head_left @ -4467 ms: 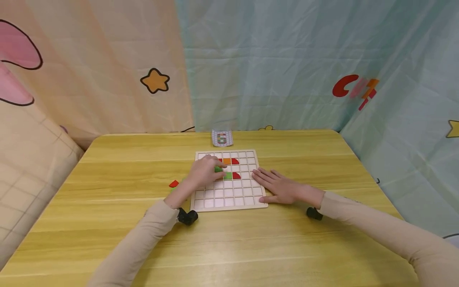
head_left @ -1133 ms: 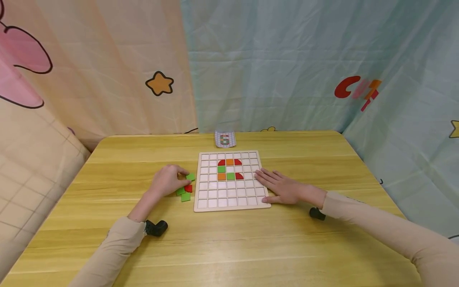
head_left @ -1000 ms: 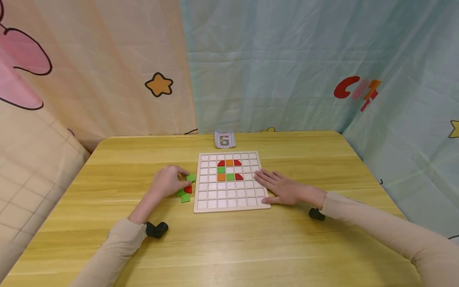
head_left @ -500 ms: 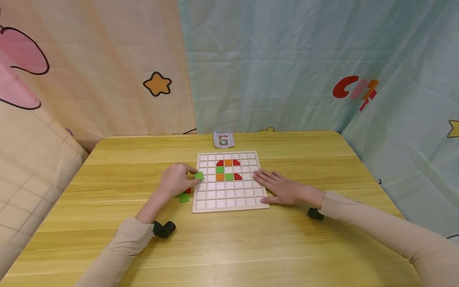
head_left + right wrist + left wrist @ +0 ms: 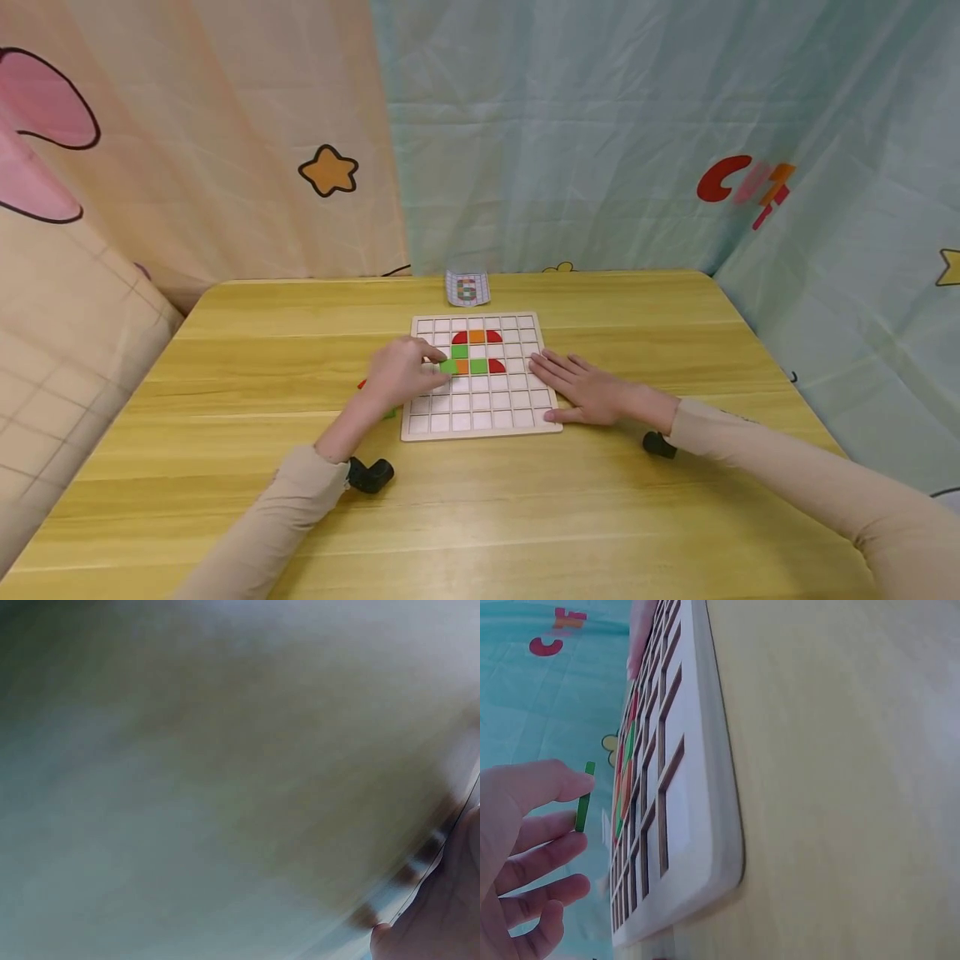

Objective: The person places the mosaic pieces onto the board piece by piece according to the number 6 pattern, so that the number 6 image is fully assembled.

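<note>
My left hand [image 5: 405,369] pinches a green square tile [image 5: 448,367] between thumb and fingertips, over the left part of the white grid board [image 5: 482,423]. In the left wrist view the green tile [image 5: 586,796] is seen edge-on, raised above the board. Set in the board's cells are red rounded corner tiles [image 5: 495,366], orange square tiles [image 5: 477,337] and green square tiles [image 5: 478,367]. My right hand [image 5: 588,392] lies flat with straight fingers on the board's right edge; the right wrist view shows only part of that hand [image 5: 439,915], blurred.
Loose tiles lie left of the board, mostly hidden by the left hand; a green one [image 5: 391,413] and a red one [image 5: 362,384] peek out. A small card [image 5: 467,289] with a coloured grid figure stands behind the board on the wooden table [image 5: 480,508].
My left hand has taken a green tile from the loose tiles left of the board and carried it rightward over the grid. The right hand has stayed on the board's edge.
</note>
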Available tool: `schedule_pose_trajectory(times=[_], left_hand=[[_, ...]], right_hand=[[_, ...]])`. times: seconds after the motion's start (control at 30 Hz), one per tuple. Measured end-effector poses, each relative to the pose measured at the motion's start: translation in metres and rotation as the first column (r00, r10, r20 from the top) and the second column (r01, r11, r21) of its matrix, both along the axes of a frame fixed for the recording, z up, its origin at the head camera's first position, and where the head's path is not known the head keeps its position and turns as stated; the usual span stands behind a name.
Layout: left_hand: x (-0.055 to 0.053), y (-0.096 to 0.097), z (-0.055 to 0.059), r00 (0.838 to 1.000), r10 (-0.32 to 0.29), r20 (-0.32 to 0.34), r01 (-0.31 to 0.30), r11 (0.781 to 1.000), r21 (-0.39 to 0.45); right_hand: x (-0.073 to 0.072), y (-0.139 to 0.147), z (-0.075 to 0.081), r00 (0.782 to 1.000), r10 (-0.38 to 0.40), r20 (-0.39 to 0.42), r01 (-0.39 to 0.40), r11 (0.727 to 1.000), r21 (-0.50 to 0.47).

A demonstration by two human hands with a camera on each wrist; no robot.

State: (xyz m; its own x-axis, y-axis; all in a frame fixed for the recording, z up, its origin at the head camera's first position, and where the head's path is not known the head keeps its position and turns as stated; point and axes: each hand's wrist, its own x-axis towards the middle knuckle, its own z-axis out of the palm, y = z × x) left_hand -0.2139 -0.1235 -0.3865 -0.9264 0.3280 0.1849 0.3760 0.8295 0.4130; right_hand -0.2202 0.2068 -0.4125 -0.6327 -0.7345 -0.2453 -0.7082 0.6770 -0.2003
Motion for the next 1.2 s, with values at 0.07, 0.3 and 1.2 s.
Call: schedule_pose_trajectory(times=[0.07,0.3,1.2], left_hand=[[0.000,0.004,-0.002,1.000,-0.011,-0.007,0.011,1.000,0.008],[-0.001,0.018,-0.006,0.997,-0.081,-0.005,0.081,0.997,0.004],[-0.003,0.059,-0.011,0.988,-0.148,0.050,0.149,0.989,-0.010]], right_hand=[[0.000,0.000,-0.001,1.000,0.003,-0.005,-0.003,1.000,-0.005],[0.000,-0.001,0.001,1.000,-0.008,0.009,0.007,0.999,0.035],[0.000,-0.001,0.001,1.000,-0.020,0.004,0.020,0.999,0.036]])
